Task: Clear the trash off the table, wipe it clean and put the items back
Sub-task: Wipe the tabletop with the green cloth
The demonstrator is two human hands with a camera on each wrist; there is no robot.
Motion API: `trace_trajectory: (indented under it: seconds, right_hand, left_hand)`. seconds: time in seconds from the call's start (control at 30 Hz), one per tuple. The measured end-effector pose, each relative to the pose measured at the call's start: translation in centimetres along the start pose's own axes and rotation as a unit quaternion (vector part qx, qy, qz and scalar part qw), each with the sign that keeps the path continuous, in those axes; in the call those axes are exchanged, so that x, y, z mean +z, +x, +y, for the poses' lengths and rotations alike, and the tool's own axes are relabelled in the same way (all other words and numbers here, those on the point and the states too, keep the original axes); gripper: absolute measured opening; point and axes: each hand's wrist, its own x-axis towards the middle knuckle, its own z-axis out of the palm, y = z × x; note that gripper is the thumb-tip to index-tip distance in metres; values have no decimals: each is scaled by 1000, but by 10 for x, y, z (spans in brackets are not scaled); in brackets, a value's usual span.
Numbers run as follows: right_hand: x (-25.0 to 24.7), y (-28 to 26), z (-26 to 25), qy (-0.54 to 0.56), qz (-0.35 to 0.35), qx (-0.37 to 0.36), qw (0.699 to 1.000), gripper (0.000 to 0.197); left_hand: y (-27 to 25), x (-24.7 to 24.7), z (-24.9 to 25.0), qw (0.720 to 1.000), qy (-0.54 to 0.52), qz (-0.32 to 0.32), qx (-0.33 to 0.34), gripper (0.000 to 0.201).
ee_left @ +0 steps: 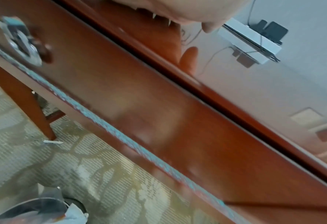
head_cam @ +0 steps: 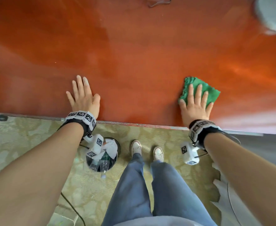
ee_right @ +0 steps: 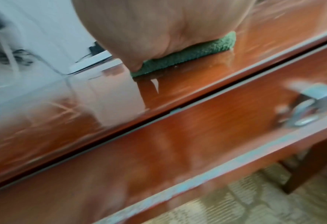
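Observation:
The glossy reddish-brown table fills the upper half of the head view. My right hand lies flat with straight fingers on a folded green cloth near the table's front right edge. The right wrist view shows the heel of that hand pressing the green cloth onto the tabletop. My left hand rests flat, fingers spread, on bare wood near the front edge at the left. In the left wrist view only the palm's edge shows above the table's rim.
On the patterned carpet below my left wrist stands a round bin holding crumpled paper and plastic bottles. A grey round object sits at the table's far right corner. A cable lies at the far edge. Drawer handles hang under the tabletop.

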Motion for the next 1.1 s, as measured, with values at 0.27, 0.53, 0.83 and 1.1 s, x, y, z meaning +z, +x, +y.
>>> trace_trajectory:
  seconds: [0.27, 0.53, 0.83, 1.1]
  right_hand:
    - [20, -31, -82, -37, -42, -230, 972, 67]
    - [-9, 7, 114, -1, 46, -41, 998, 64]
    - [-27, 14, 135, 3, 0, -80, 997, 68]
    - [-54, 39, 280, 21, 19, -20, 999, 64]
  left_hand:
    - [-54, 39, 65, 996, 49, 1, 69, 76]
    - [-86, 58, 152, 986, 93, -33, 135, 76]
    - [-121, 91, 279, 977, 92, -79, 177, 79]
    - [-123, 82, 294, 975, 117, -113, 154, 78]
